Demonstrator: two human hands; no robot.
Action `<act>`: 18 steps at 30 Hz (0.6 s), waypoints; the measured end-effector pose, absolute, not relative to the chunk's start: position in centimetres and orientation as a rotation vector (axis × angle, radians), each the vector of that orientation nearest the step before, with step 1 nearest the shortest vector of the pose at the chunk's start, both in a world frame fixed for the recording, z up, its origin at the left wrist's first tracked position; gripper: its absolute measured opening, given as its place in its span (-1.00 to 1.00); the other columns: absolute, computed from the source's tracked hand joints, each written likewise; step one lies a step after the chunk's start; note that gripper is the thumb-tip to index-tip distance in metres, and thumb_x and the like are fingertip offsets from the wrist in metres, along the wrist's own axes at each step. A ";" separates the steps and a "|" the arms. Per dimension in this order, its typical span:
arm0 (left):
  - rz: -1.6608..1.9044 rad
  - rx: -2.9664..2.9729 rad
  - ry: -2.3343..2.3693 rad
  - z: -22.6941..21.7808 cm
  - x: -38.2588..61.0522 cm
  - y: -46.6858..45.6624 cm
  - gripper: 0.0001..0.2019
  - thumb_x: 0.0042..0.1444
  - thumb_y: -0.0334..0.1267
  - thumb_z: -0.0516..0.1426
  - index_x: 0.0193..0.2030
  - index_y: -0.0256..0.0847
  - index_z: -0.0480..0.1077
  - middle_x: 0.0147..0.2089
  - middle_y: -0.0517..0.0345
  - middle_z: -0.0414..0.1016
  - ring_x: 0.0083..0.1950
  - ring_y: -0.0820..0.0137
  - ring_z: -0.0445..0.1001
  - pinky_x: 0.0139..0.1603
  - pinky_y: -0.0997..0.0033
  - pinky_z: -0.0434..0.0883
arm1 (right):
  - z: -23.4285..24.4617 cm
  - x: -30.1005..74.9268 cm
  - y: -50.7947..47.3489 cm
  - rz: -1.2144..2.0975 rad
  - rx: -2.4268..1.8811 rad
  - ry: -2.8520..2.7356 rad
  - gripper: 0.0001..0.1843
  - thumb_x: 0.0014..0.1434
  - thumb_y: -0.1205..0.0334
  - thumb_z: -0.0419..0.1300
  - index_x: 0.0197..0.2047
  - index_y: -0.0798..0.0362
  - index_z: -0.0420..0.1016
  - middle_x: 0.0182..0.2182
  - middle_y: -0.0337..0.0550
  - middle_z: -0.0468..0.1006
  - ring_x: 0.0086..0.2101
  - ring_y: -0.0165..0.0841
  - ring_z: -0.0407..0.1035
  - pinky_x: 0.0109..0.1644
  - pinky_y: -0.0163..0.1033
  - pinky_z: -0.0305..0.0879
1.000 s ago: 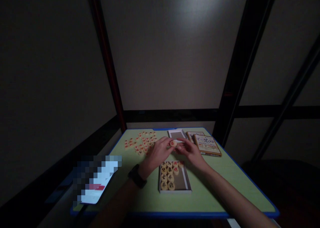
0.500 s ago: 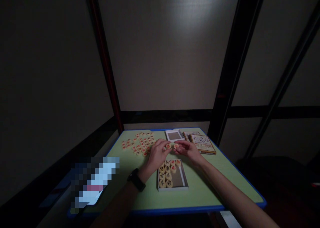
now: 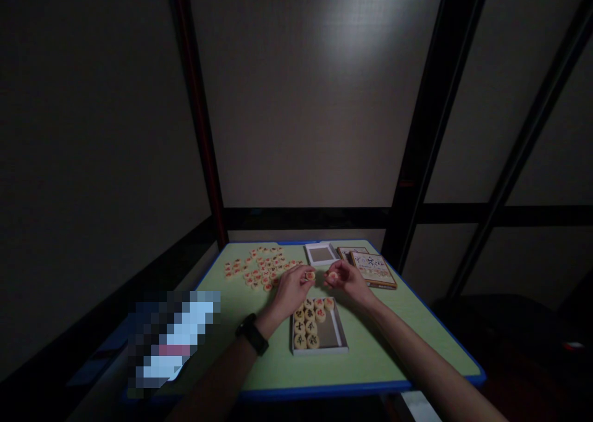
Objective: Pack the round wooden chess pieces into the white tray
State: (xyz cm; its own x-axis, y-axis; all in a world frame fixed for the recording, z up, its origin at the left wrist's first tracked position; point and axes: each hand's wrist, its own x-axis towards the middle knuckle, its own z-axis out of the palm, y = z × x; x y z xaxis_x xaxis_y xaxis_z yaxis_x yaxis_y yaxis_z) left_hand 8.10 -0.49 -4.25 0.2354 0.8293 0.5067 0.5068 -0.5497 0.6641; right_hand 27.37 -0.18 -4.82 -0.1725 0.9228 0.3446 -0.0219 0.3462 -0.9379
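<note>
My left hand point(image 3: 293, 290), with a dark watch on its wrist, pinches a round Chinese chess piece point(image 3: 310, 275) with red lettering. Facing it a short gap away, my right hand point(image 3: 351, 283) holds another red-lettered chess piece point(image 3: 333, 277) between its fingers. Below both hands lies a shallow open box point(image 3: 331, 333). Rows of black-lettered pieces point(image 3: 312, 340) fill its left side, and a few red-lettered pieces point(image 3: 320, 315) sit near its far edge. Part of the box's far left corner is hidden by my left hand.
Loose chess pieces point(image 3: 264, 264) are spread over the far left of the green table point(image 3: 217, 348). A white tray or lid point(image 3: 321, 246) lies at the back. Two printed boxes point(image 3: 374, 269) rest at the far right. A pixelated object point(image 3: 180, 335) is at the left edge.
My hands have moved slightly apart, each still holding its chess piece. The pieces in the box look the same, and the view has shifted a little.
</note>
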 end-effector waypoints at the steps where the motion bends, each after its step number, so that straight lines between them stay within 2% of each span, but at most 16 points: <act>1: 1.235 2.145 1.233 -4.4 8.1 -0.4 -0.77 0.10 -0.44 0.16 -0.11 -0.17 0.53 -0.12 0.13 0.62 -0.25 0.42 0.58 -0.15 0.42 0.55 | -4.7 27.4 -0.2 1.070 -0.872 -1.463 -0.57 -0.13 -0.08 0.46 -0.37 0.02 0.45 -0.45 -0.20 0.55 -0.44 -0.25 0.49 -0.33 -0.08 0.45; 4: 1.245 2.150 1.239 -4.6 8.1 -0.3 -0.76 0.13 -0.40 0.14 -0.07 -0.17 0.51 -0.15 0.13 0.62 -0.25 0.42 0.58 -0.16 0.41 0.55 | -4.1 27.7 -0.5 1.117 -0.914 -1.428 -0.48 -0.18 -0.16 0.46 -0.31 0.06 0.50 -0.47 -0.17 0.56 -0.45 -0.26 0.50 -0.34 -0.11 0.44; 7: 1.241 2.198 1.264 -4.8 8.0 -0.2 -0.76 0.14 -0.39 0.14 -0.06 -0.18 0.50 -0.16 0.12 0.62 -0.25 0.41 0.57 -0.11 0.39 0.54 | -3.5 28.2 -1.3 1.143 -0.938 -1.479 -0.37 -0.16 -0.24 0.43 -0.21 0.12 0.54 -0.42 -0.08 0.61 -0.36 -0.21 0.55 -0.22 -0.08 0.46; 11: 1.176 2.254 1.286 -4.7 8.0 -0.4 -0.76 0.15 -0.39 0.15 -0.05 -0.18 0.50 -0.11 0.10 0.61 -0.22 0.40 0.57 -0.04 0.36 0.52 | -2.8 28.6 -3.8 1.023 -0.979 -1.671 -0.41 0.06 -0.27 0.28 -0.13 0.11 0.54 -0.23 0.05 0.64 -0.20 -0.14 0.56 -0.12 -0.07 0.45; 15: 1.148 2.292 1.294 -4.4 8.0 -0.7 -0.76 0.17 -0.39 0.14 -0.05 -0.17 0.50 -0.11 0.11 0.60 -0.22 0.39 0.56 -0.01 0.35 0.50 | -2.5 28.3 -7.3 0.531 -1.168 -1.978 -0.67 0.27 0.00 0.13 -0.13 0.08 0.56 -0.25 0.00 0.64 -0.27 -0.21 0.53 -0.18 -0.16 0.38; 18: 1.139 2.315 1.289 -4.2 8.0 -0.9 -0.76 0.17 -0.40 0.13 -0.05 -0.14 0.50 -0.08 0.12 0.60 -0.21 0.40 0.56 0.01 0.36 0.49 | -2.4 27.6 -9.1 0.223 -1.273 -2.209 -0.79 0.27 0.18 0.16 -0.20 0.06 0.59 -0.29 -0.04 0.63 -0.26 -0.22 0.48 -0.18 -0.21 0.31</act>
State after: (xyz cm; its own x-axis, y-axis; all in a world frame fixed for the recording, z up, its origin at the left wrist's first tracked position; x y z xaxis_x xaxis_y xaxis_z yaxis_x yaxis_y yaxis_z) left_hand 7.96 -0.87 -4.24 0.3002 0.8063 0.5097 0.6051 -0.5740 0.5516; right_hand 27.57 -9.07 -2.36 -0.3809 0.8360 0.3950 0.7402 0.5317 -0.4115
